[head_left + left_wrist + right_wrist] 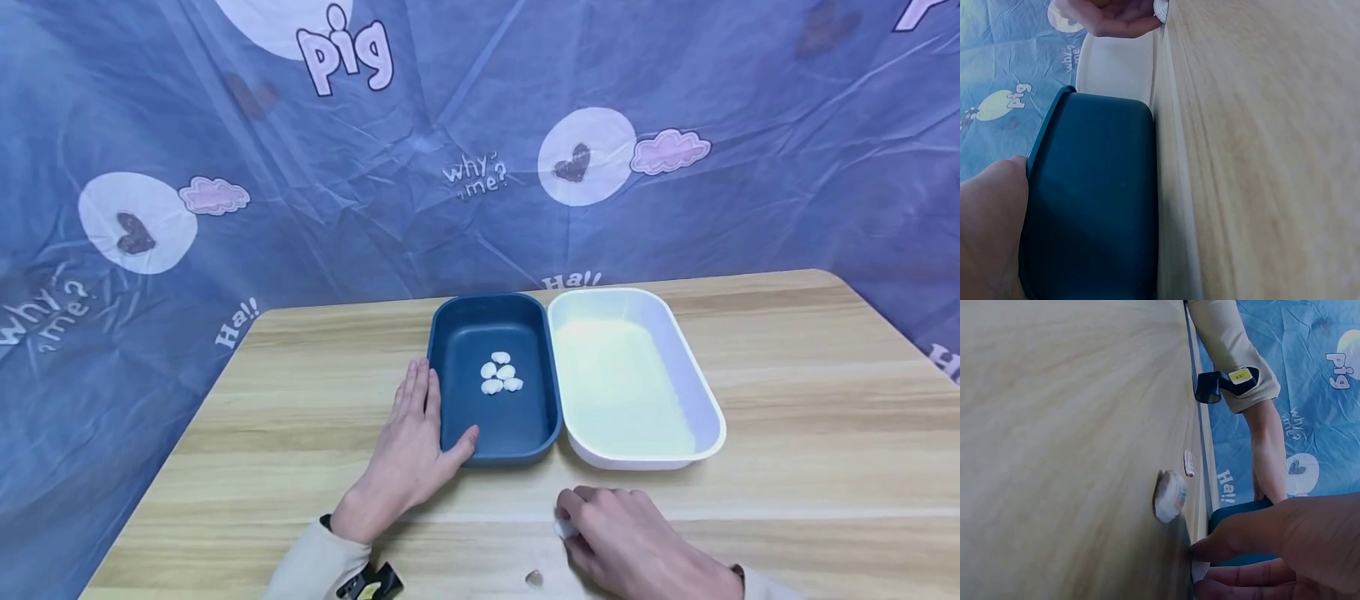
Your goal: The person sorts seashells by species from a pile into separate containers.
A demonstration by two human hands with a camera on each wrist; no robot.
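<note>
My left hand rests against the left side of a dark blue tray, fingers straight along its rim and thumb over the near corner. Several white seashells lie together inside that tray. Low over the wooden table, my right hand pinches a white seashell between thumb and fingers; the right wrist view shows part of this seashell at the fingertips. On the table nearby lie a larger pale seashell and a smaller ribbed seashell.
A white tray stands against the right side of the blue one. Both sit on a light wooden table. Behind hangs a blue printed cloth. A black wrist device is on the left sleeve.
</note>
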